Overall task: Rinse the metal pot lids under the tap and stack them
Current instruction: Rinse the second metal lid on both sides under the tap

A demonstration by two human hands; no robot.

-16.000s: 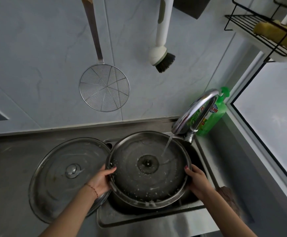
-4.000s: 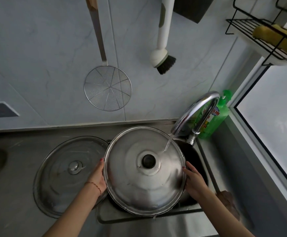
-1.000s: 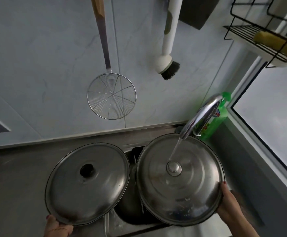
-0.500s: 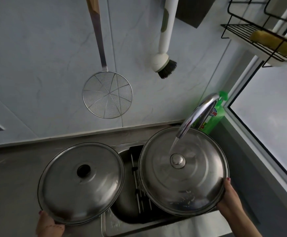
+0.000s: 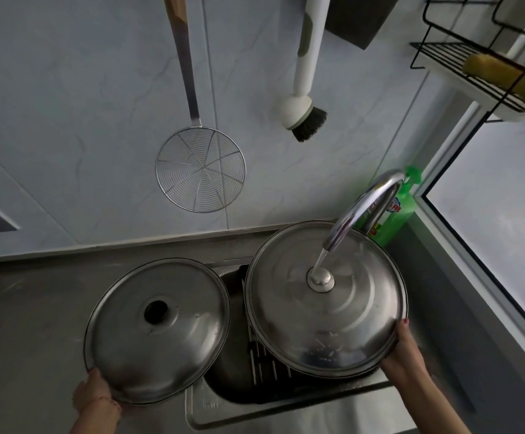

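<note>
Plainly the lid with the steel knob [image 5: 326, 298] is the one being rinsed; it sits tilted over the sink [image 5: 223, 399], its near right rim grasped by the right hand [image 5: 403, 355], and the stream from the tap [image 5: 362, 208] lands on its knob; the lid with the dark centre hole [image 5: 157, 330] lies to the left of it, over the counter edge, its near rim held by the left hand [image 5: 93, 394], though how those fingers curl beneath is hidden; the two lids are just beside each other, not touching as far as can be told. Both look like thin, stiff sheet steel, likely light for their width, and wet, so slippery at the domed face; the rolled rim probably gives the surest hold, thumb above and fingers under, and the knob would serve on the right-hand one. Beyond the hands, a green soap bottle [image 5: 395, 214] stands behind the tap; a wire skimmer [image 5: 200, 170] and a brush [image 5: 301, 115] hang on the wall.
</note>
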